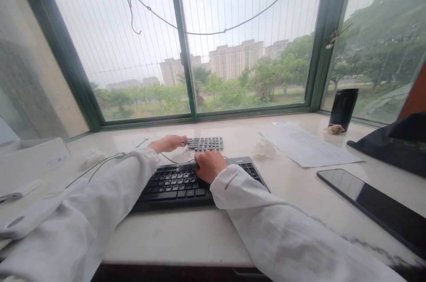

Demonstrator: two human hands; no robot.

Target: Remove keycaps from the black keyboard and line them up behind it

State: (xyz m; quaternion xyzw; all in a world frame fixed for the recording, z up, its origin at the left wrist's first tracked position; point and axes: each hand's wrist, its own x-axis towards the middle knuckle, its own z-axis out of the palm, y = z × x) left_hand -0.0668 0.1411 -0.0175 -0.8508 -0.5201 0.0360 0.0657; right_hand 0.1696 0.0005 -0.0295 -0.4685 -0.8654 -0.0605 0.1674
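At a window [249, 7], along a pale counter [173, 242], a person in white sleeves leans both hands over and beyond a black keyboard [179, 184]. Well left of the keyboard sits a white box [36, 153]; between the two, a dark cable [103, 162] loops near a crumpled scrap [91, 158]. A blue stick [142, 142] lies beyond the keyboard's left end. The left hand [168, 143] hovers past the keyboard's far edge, fingertips at a small dark piece [183, 142]; whether they pinch it cannot be told. Just beside those fingertips, behind the keyboard, dark keycaps [208, 143] lie in neat rows. Over the keyboard's far half, the right hand [210, 166] grips a dark tool [188, 166], fingers closed around one end, the other end pointing left. Right of the keyboard's far corner rests a crumpled tissue [264, 148], then printed papers [309, 144]. Farther right of the keyboard, a tan lump [334, 129] sits before a black cylinder [344, 107]; nearer the person lies a phone [372, 206], and dark cloth [396, 144] fills the far right.
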